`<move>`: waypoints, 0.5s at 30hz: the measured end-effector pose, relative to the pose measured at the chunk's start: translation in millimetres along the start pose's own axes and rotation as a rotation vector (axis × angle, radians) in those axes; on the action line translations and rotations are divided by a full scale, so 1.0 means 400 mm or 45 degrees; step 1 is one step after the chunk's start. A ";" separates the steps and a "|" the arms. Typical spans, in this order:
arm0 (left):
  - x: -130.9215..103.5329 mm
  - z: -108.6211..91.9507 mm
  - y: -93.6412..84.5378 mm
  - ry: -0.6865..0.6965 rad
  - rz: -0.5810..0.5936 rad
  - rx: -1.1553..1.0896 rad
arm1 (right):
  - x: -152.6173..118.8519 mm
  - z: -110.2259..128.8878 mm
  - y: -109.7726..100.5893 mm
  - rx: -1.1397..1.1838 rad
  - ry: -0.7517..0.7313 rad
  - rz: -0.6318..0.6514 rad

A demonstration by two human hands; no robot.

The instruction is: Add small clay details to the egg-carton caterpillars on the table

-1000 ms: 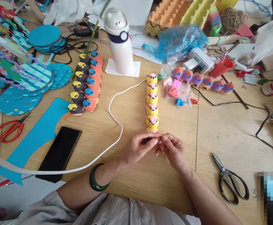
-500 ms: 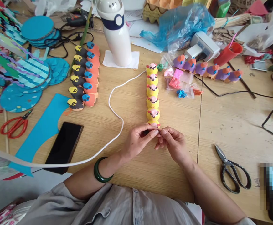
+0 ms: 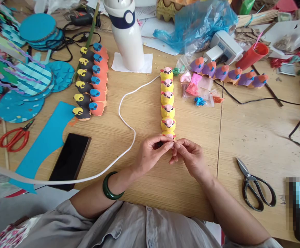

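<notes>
A row of yellow figures with pink and dark details runs down the middle of the table toward my hands. Just at its near end, my left hand is closed, thumb against fingers, with something dark partly hidden in its curl. My right hand touches it at the fingertips, thumb and forefinger pinched. Whatever lies between the fingertips is too small to make out. Beyond and to the right lie small plastic bags with pink clay and a bit of blue clay.
Black-handled scissors lie at right. On the left are a phone, red scissors and black and orange figure rows. A white cable curves across the table. A white bottle and purple figures stand farther back.
The view has shifted slightly. Both hands keep nearly the same pinched pose at the near end of the yellow row.
</notes>
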State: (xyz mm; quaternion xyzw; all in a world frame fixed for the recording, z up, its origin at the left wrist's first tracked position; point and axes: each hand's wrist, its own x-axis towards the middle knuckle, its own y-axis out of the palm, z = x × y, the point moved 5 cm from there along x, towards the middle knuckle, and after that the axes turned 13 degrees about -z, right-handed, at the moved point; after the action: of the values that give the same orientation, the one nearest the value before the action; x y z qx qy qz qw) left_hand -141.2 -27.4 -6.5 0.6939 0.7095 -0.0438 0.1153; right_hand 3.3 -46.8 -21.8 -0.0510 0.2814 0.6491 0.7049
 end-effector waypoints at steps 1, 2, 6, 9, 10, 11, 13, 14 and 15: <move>-0.001 0.003 0.000 -0.023 0.008 -0.008 | 0.000 0.000 0.001 0.011 0.005 -0.004; -0.001 0.007 0.000 -0.057 0.017 -0.021 | 0.000 0.001 0.001 0.029 0.010 -0.009; -0.004 0.016 0.003 -0.130 0.058 -0.062 | -0.001 0.004 0.007 0.074 0.013 0.010; -0.003 0.009 0.001 -0.056 0.049 -0.004 | -0.003 0.001 0.010 0.028 0.036 0.054; -0.003 0.006 -0.001 -0.030 0.035 0.018 | -0.003 -0.001 0.011 0.012 0.048 0.067; -0.002 0.004 -0.003 -0.007 0.022 0.033 | -0.004 -0.002 0.011 0.001 0.058 0.078; -0.002 0.002 -0.007 0.022 0.007 0.043 | -0.005 -0.003 0.014 -0.004 0.071 0.102; -0.002 0.002 -0.007 0.025 0.004 0.040 | -0.005 -0.003 0.015 0.000 0.075 0.116; -0.002 0.002 -0.007 0.020 0.003 0.034 | -0.006 -0.003 0.017 0.006 0.080 0.128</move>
State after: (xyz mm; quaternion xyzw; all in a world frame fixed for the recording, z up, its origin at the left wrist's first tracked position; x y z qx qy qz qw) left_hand -144.1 -28.4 -7.5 0.6965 0.7089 -0.0475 0.1006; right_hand -3.4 -48.4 -19.7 -0.0555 0.3071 0.6810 0.6624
